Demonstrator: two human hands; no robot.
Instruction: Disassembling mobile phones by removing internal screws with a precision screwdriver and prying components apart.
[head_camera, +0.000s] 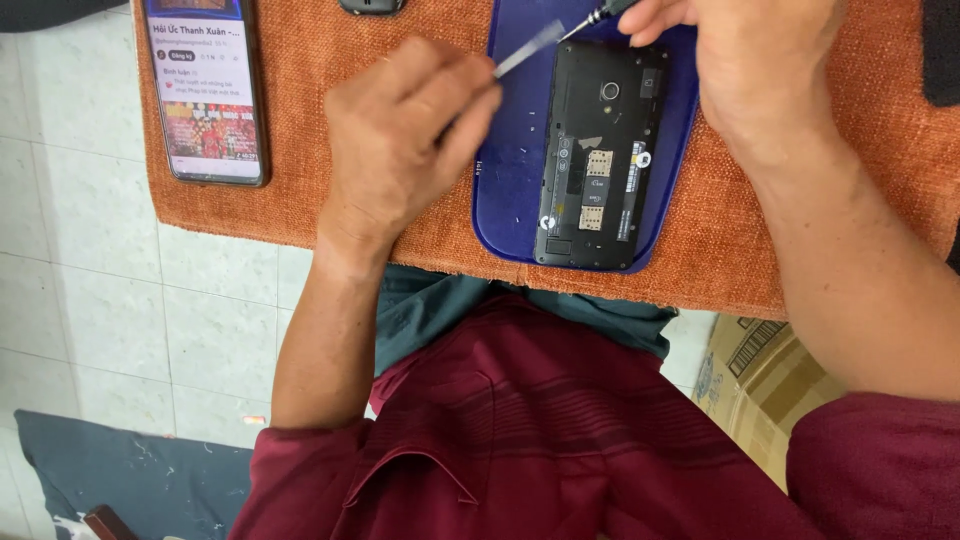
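While closed: left grip (400, 130) on tweezers (530, 48), right grip (740, 50) on screwdriver (590, 18).

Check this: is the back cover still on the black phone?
No: the black phone lies opened, its card slots and camera lens exposed.

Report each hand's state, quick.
Left hand: closed on tweezers, tips near the top of the opened phone.
Right hand: closed on a screwdriver at the phone's top edge.

Opened black phone (600, 155) on blue tray (510, 150), orange mat (720, 240); left hand (400, 135) holds tweezers (530, 48), right hand (760, 60) a screwdriver (592, 18).
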